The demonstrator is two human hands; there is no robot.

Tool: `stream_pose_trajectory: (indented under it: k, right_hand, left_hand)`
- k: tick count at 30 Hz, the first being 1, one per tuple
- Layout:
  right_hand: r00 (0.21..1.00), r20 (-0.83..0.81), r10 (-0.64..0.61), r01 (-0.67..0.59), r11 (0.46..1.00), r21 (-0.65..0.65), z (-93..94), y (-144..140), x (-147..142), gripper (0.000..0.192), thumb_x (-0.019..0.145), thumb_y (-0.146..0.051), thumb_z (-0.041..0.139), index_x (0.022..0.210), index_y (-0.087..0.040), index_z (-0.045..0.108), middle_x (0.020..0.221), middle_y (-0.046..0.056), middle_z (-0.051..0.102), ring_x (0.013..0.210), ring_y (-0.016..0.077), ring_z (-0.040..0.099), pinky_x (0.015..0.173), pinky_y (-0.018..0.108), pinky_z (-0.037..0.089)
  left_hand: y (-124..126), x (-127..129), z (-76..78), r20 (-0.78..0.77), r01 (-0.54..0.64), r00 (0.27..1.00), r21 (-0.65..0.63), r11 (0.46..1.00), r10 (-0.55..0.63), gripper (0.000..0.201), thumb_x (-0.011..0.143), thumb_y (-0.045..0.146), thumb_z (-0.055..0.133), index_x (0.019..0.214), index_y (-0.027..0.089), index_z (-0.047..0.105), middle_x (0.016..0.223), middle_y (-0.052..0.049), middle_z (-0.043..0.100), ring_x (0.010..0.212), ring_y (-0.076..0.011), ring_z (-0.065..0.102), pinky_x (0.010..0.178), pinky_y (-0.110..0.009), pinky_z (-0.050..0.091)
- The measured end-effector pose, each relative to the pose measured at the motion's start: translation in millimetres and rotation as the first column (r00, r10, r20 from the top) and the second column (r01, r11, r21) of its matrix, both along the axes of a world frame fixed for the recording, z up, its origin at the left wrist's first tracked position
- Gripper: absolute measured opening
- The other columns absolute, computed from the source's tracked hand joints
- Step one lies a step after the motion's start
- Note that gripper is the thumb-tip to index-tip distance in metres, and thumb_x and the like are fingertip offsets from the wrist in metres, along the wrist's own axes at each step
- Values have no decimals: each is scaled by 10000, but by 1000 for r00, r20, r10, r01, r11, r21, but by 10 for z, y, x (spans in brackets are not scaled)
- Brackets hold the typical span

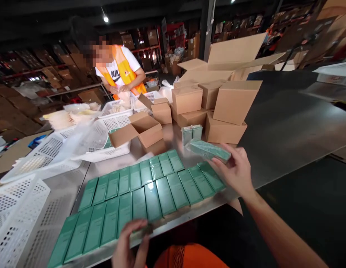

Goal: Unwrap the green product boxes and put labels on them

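Note:
My right hand point(236, 169) grips one end of a long green box point(208, 149) with clear film around it, raised over the right end of the rows. Beneath it, two rows of flat green boxes point(110, 219) lie side by side along the table's front edge. My left hand point(130, 242), at the near edge in front of the front row, has its fingers curled round a small dark thing point(142, 233), blurred and too small to name. Two film-wrapped green boxes point(191, 134) stand upright just beyond the held box.
Brown cartons point(186, 100) are stacked behind the green boxes, beside an open carton point(146, 128). White perforated baskets point(54, 149) fill the left side. Across the table, a person in an orange vest point(124, 67) handles pale things over a basket. The metal tabletop point(284, 126) extends right.

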State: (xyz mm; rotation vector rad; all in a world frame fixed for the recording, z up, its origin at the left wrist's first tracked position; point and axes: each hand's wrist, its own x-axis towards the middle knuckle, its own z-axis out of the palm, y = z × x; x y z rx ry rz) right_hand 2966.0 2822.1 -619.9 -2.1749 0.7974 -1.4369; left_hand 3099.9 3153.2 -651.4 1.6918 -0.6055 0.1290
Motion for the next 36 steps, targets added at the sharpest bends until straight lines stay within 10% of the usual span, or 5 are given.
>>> stream_pose_trajectory:
  k: [5, 11, 18, 27, 36]
  right_hand:
    - [870, 430, 242, -416, 829, 375, -328, 1354, 123, 266, 841, -469, 773, 935, -267, 629, 883, 18, 549, 758, 175, 596, 615, 271, 514]
    - [705, 539, 461, -705, 365, 609, -669, 1964, 218, 569, 823, -390, 808, 1320, -316, 540, 1167, 92, 652, 879, 216, 697, 703, 323, 600]
    - [672, 428, 604, -703, 339, 625, -657, 1812, 175, 555, 815, -481, 805, 1319, -290, 671, 1008, 59, 632, 922, 208, 674, 794, 313, 605]
    - [660, 436, 611, -716, 338, 611, -718, 1764, 115, 547, 801, -502, 812, 1302, -316, 694, 975, 49, 624, 901, 191, 657, 768, 293, 584]
    - [618, 437, 654, -755, 338, 562, -631, 1677, 34, 549, 805, -561, 788, 1300, -341, 699, 920, 45, 624, 824, 196, 614, 706, 309, 552]
  left_hand:
    - [-761, -80, 258, -500, 290, 690, -471, 834, -522, 706, 719, 697, 777, 1249, 253, 633, 1214, -102, 731, 1127, -254, 687, 897, -328, 568]
    - [-770, -73, 219, -547, 172, 641, -580, 796, -538, 448, 750, 397, 868, 1116, 286, 634, 1136, -51, 761, 916, -225, 752, 797, -347, 604]
    - [-300, 64, 144, -128, 261, 946, -247, 933, -298, 141, 955, 293, 644, 1020, 261, 765, 1164, -70, 725, 1131, -223, 654, 952, -349, 525]
    - [-99, 211, 316, -56, 314, 947, -36, 949, -316, 88, 971, 273, 620, 901, 224, 642, 857, -31, 685, 799, -158, 616, 726, -273, 480]
    - [-15, 315, 376, -775, 504, 392, -270, 820, -496, 312, 774, 439, 794, 767, 179, 623, 535, 0, 655, 310, -76, 425, 268, -142, 240]
